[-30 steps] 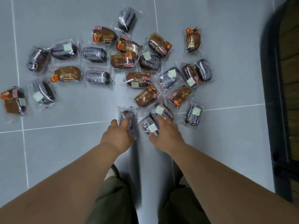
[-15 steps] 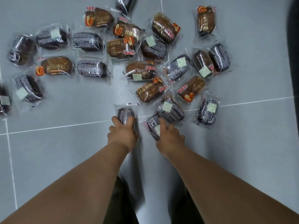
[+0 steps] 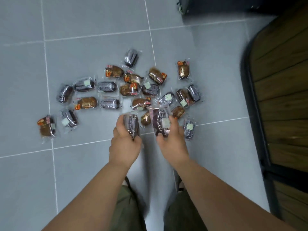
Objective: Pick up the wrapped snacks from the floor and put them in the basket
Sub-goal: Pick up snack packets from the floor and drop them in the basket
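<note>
- Gripping a dark-wrapped snack [image 3: 131, 125] in the left hand [image 3: 125, 145], fingers and thumb curled round its near end, long side pointing away from the body.
- Holding a second dark packet [image 3: 160, 124] with a pale sticker in the right hand [image 3: 173, 145], thumb on one edge and fingers on the other; too blurred to tell whether one packet or two.
- Leaving the other wrapped snacks [image 3: 108, 86] scattered on the grey tiled floor [image 3: 83, 30] just beyond both hands: some dark, some brown with red and orange labels, many touching or overlapping in the middle of the group.
- Lying apart at the left edge of the group: a brown cake [image 3: 46, 126], with a stickered dark packet [image 3: 69, 118] just beside it.
- Lying at the far side: a lone dark packet [image 3: 131, 57], and a lone brown packet [image 3: 183, 70] off to the right.
- Resting just right of the right hand: a dark packet with green sticker [image 3: 189, 129].
- Showing olive trouser legs [image 3: 126, 205] beneath the forearms.
- Bordering the floor on the right: a wooden slatted panel [image 3: 280, 97] with a dark rim.
</note>
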Available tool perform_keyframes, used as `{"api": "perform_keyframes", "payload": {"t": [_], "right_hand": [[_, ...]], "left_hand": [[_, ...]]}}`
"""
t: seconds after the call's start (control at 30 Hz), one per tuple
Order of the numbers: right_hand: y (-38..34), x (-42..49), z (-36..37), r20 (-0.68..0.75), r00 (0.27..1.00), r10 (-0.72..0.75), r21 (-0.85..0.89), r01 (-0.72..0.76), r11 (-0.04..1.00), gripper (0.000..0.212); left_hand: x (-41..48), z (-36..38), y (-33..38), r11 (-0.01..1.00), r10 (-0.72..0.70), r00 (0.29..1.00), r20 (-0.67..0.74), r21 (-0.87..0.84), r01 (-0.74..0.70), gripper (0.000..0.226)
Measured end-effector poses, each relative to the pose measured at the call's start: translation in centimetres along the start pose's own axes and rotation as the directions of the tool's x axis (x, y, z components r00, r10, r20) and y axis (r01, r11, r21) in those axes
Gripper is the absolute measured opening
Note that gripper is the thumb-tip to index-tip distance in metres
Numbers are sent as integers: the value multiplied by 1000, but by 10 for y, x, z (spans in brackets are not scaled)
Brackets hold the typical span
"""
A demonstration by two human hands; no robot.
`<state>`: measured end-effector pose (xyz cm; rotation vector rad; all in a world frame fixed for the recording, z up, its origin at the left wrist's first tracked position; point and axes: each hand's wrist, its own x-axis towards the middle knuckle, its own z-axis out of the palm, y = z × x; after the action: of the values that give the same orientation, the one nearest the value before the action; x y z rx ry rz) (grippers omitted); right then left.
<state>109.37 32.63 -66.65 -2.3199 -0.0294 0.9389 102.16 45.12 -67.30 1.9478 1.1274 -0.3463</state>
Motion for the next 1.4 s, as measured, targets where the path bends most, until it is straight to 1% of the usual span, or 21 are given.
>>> {"api": "perform_keyframes", "payload": {"t": [0.1,0.17,0.3,0.43,0.57,0.67,0.73,0.9,1.0,1.1,1.2,1.4], "right_hand": [[-58,-39,-54,-128,990,-60,159,80,984,68],[-97,-69,-90,-219,974,-58,257,115,959,67],[-169,-139,-160,-335,939,-83,358,208,910,66],[-222,-213,-229,-401,908,-119,413,295,862,64],[-251,-276,-290,-466,864,-191,428,409,806,61],[-263,-313,-332,-485,846,-224,468,467,750,57],[-269,-335,-359,-495,836,-238,476,490,730,56],[-280,-372,-415,-552,787,-275,444,556,703,56],[-283,-391,-436,-603,742,-292,404,600,691,52],[-289,-409,-448,-644,711,-283,395,626,672,54],[-301,-431,-454,-689,675,-263,402,659,636,54],[-318,-467,-435,-794,585,-165,404,710,577,50]], "left_hand": [[-35,-50,67,988,22,997,-72,-154,-33,80],[-61,-87,116,969,35,993,-109,-238,-60,82],[-121,-162,208,917,131,977,-167,-353,-184,85],[-195,-228,282,874,263,938,-228,-355,-331,74],[-264,-271,329,837,360,905,-228,-350,-421,69],[-306,-293,358,810,394,891,-227,-373,-453,67],[-334,-304,381,790,412,880,-235,-389,-474,65],[-374,-318,426,733,466,847,-257,-425,-532,68],[-397,-324,448,701,520,818,-247,-424,-574,69],[-416,-335,464,673,586,780,-218,-405,-619,67],[-428,-350,474,639,648,738,-190,-391,-662,60],[-442,-379,467,612,721,686,-99,-373,-697,66]]}}
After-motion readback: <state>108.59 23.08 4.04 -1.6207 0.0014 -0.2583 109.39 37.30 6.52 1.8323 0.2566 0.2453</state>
